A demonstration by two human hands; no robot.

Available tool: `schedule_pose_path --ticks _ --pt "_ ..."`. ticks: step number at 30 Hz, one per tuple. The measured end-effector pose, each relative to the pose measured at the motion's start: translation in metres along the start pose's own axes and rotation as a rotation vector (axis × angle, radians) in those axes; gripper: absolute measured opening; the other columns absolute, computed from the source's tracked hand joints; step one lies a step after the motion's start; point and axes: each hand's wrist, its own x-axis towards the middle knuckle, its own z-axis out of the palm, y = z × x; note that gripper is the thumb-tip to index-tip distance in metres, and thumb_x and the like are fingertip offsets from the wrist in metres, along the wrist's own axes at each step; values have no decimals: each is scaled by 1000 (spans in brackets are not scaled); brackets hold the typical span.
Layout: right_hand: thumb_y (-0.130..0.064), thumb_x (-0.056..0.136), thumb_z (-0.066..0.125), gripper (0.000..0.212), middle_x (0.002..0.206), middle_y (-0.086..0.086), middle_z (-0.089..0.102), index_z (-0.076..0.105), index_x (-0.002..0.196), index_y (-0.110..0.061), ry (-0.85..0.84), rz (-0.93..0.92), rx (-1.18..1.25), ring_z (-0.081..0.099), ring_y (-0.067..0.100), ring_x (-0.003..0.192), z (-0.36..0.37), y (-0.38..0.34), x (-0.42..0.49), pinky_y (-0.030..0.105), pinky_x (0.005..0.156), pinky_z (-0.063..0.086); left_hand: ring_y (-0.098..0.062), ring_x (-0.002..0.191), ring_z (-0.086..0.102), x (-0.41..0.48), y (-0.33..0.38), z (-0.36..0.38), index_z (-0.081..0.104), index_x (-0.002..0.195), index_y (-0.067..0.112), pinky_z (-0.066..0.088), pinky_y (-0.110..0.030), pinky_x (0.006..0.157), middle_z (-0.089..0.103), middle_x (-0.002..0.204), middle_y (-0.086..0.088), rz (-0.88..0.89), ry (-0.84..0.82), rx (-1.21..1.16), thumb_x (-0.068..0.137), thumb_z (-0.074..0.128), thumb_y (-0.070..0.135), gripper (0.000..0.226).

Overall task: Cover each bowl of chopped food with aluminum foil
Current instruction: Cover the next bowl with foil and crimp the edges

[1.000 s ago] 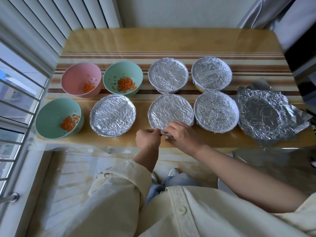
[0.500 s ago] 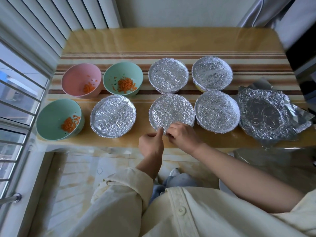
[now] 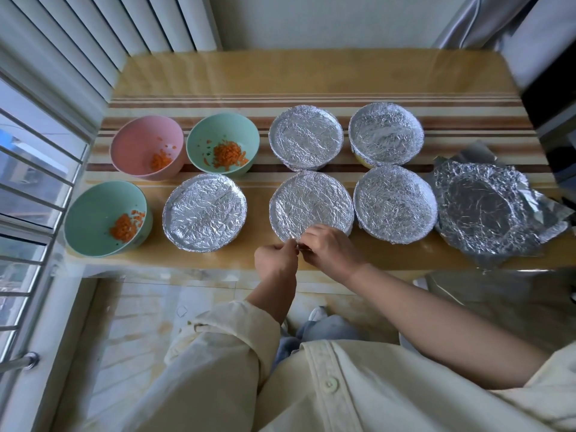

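Several bowls stand in two rows on the table (image 3: 311, 73). The front middle bowl (image 3: 310, 202) wears crinkled foil. My left hand (image 3: 276, 260) and my right hand (image 3: 332, 247) pinch the foil at its near rim, fingertips meeting. Foil also tops the front left-of-centre bowl (image 3: 204, 210), the front right bowl (image 3: 394, 204) and two back bowls (image 3: 305, 137) (image 3: 386, 134). Uncovered with chopped carrot are a pink bowl (image 3: 141, 141), a green bowl (image 3: 223, 140) behind and a green bowl (image 3: 99, 213) at front left.
A loose stack of crumpled foil sheets (image 3: 486, 210) lies at the table's right end, overhanging the front edge. A barred window (image 3: 28, 182) runs along the left. The far strip of the table holds nothing. Tiled floor shows below the table's front edge.
Both hands shifted slightly along the near rim of the front middle bowl, still working the foil edge. The left hand's fingers closed again after rising briefly. Bowls have not moved.
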Motion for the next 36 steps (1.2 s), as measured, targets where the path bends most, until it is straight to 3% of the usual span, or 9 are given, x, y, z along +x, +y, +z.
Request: schedule_pose_path --ticks 6,12,14,17,21,23,26,32,36 --pt "1 68 76 15 71 7 57 63 75 -6 19 7 34 56 27 69 1 -1 1 35 55 47 -18 59 39 5 7 -4 65 60 6 30 -27 55 53 60 -10 23 -32 82 75 65 13 16" --pt "-11 69 80 22 86 5 59 63 83 -10 19 -17 -23 60 27 88 -8 8 -12 40 72 52 -21 51 52 21 16 -14 68 45 11 39 -28 59 67 56 -10 67 -43 184 65 65 26 25" --pt "-9 72 77 17 85 7 60 62 80 -9 15 -15 -48 62 30 89 -7 10 -13 43 71 52 -21 53 59 24 17 -15 67 39 19 42 -28 61 69 55 -6 71 -50 185 68 67 24 30" --pt "-1 73 73 14 78 6 59 61 75 -9 18 14 -63 60 28 80 -2 8 -9 41 63 52 -22 56 65 23 16 -15 64 39 13 47 -27 63 69 54 -6 83 -26 187 73 68 24 36" --pt "3 69 73 18 67 6 55 59 65 -7 27 9 -39 55 25 65 -4 5 -4 28 53 44 -27 64 71 21 15 -16 64 40 15 53 -32 65 71 58 -8 99 -12 203 75 68 27 37" --pt "3 67 74 19 66 5 53 59 64 -8 22 1 -38 54 24 64 -7 3 -2 24 54 38 -31 66 72 17 15 -14 65 43 14 57 -39 68 70 60 -10 110 -14 205 68 67 41 37" --pt "3 62 77 23 66 3 52 58 63 -10 32 8 -52 54 23 64 -8 1 0 22 57 25 -34 59 64 10 6 -9 68 59 4 58 -42 66 69 67 -17 139 -7 213 56 61 64 60" --pt "6 63 76 24 66 5 51 56 64 -9 38 -16 -12 55 25 64 -6 0 -1 23 54 30 -34 73 71 4 4 2 71 63 9 59 -41 74 72 69 -14 114 -25 257 87 61 32 35" --pt "6 65 74 24 66 5 50 55 65 -10 49 -3 13 54 26 64 -3 0 1 28 50 37 -26 57 56 14 2 0 66 56 5 60 -50 74 64 59 -9 84 -48 217 68 58 44 41"
